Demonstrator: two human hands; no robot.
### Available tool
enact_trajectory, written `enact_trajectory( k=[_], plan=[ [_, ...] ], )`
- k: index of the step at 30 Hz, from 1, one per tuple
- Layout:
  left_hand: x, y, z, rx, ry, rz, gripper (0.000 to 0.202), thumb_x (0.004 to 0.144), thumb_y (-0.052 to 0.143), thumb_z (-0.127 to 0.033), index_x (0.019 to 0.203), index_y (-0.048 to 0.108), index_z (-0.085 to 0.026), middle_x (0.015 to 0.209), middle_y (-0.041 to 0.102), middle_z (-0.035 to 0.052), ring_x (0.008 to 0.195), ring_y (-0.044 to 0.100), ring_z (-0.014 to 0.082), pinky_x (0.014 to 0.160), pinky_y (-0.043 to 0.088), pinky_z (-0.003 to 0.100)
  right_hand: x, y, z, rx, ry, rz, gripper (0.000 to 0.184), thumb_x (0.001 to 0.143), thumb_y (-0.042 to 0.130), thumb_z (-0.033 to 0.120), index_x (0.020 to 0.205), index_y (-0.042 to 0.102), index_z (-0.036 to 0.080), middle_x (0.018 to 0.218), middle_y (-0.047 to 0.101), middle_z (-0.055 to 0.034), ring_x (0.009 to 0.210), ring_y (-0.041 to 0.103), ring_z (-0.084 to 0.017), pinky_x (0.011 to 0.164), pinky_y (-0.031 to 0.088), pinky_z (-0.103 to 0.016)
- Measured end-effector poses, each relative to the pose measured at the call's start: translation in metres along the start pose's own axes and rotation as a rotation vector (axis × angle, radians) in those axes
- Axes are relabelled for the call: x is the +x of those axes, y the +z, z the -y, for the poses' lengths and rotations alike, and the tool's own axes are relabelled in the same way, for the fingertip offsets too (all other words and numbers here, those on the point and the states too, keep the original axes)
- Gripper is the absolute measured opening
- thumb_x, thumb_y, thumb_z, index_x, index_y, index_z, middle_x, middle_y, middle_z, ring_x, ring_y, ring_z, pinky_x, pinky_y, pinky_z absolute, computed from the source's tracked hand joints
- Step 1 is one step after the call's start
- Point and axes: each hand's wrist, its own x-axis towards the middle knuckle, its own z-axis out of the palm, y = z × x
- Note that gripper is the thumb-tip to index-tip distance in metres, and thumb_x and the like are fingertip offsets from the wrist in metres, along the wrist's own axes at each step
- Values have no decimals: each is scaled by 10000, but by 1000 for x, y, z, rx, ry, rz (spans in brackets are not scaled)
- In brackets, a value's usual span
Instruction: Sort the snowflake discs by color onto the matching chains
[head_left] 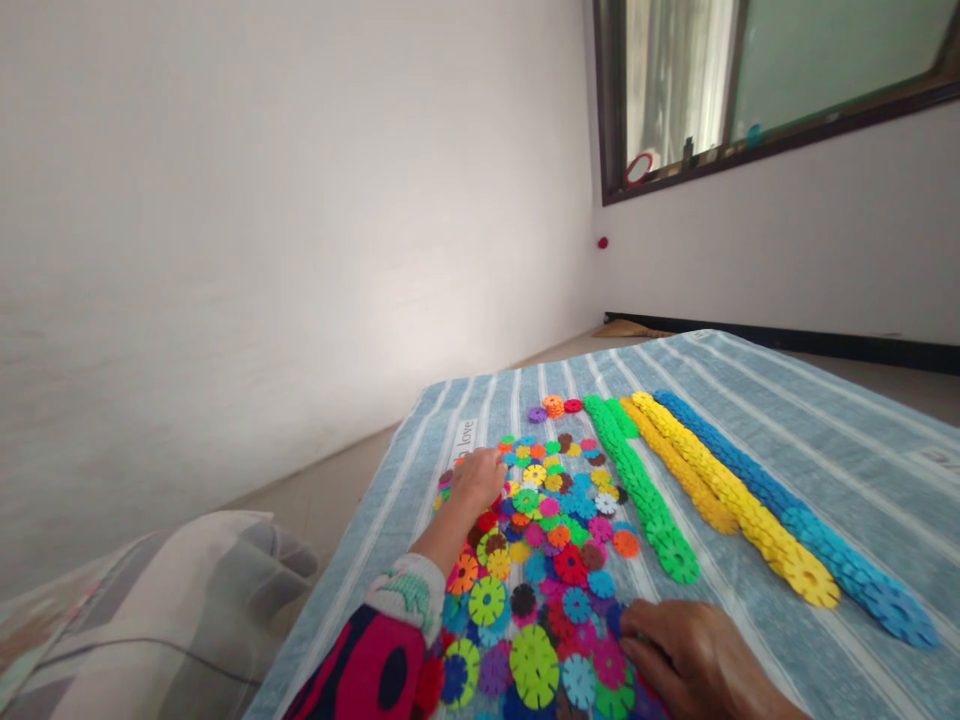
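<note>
A spread of notched plastic discs (534, 660) in many colours lies on a striped blue cloth. My left hand (478, 480) reaches over the far left side of this spread, its fingers curled down among the discs; anything in them is hidden. At the near right edge, my right hand (694, 655) is closed, thumb and fingers together beside a dark blue disc (615, 618). What it grips, if anything, cannot be made out. To the right, overlapping discs form a long green row (637, 485), a yellow row (739, 500) and a blue row (795, 515).
Short green (624, 418) and orange-yellow (679, 465) rows lie between the long ones. Orange discs (553, 406), a purple disc (537, 414) and a red disc (573, 406) sit at the back. A white wall (300, 220) rises on the left; checked fabric (195, 600) lies below it.
</note>
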Motion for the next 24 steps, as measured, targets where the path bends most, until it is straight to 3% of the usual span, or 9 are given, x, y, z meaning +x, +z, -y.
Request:
enact_trajectory(
  k=[4, 10, 14, 16, 21, 24],
  plan=[
    [-13, 5, -5, 9, 28, 41, 314, 887, 384, -307, 1025, 644, -199, 1090, 677, 96, 1048, 610, 237, 922, 456, 391, -1, 0, 0, 6, -1, 16, 254, 934, 424, 284, 746, 587, 234, 671, 673, 30, 619, 648, -127, 544, 344, -233],
    [-54, 12, -34, -124, 275, 22, 303, 917, 362, -297, 1101, 576, -189, 1232, 592, 96, 1154, 541, 217, 1018, 416, 371, -2, -3, 1, 52, 2, 17, 277, 940, 414, 287, 730, 588, 239, 656, 679, 34, 594, 653, -121, 538, 372, -217],
    [-77, 8, -38, -212, 381, 0, 314, 906, 427, -322, 1178, 547, -221, 1348, 527, 76, 1266, 461, 212, 1096, 360, 373, -3, -3, 0, 71, -7, 13, 269, 935, 415, 294, 740, 594, 246, 652, 682, 36, 592, 666, -129, 538, 393, -213],
    [-88, 5, -32, -214, 371, -10, 338, 900, 449, -332, 1211, 534, -232, 1373, 506, 77, 1280, 448, 216, 1104, 354, 381, -4, -4, 0, 80, -7, 21, 262, 936, 419, 294, 744, 592, 248, 660, 686, 37, 598, 668, -129, 541, 399, -211],
    [-108, 4, -9, -82, 194, 34, 405, 882, 479, -433, 1213, 552, -211, 1352, 520, 113, 1290, 431, 295, 1069, 368, 476, -4, -4, -1, 71, 17, 46, 255, 944, 414, 298, 774, 598, 254, 684, 687, 34, 630, 666, -134, 562, 398, -220],
    [-112, 8, -2, -51, 206, 49, 438, 893, 457, -438, 1258, 528, -206, 1396, 489, 113, 1333, 380, 307, 1088, 336, 498, -4, -4, 0, 70, 26, 49, 272, 950, 406, 309, 757, 588, 249, 685, 680, 35, 629, 660, -133, 561, 384, -227]
  ],
)
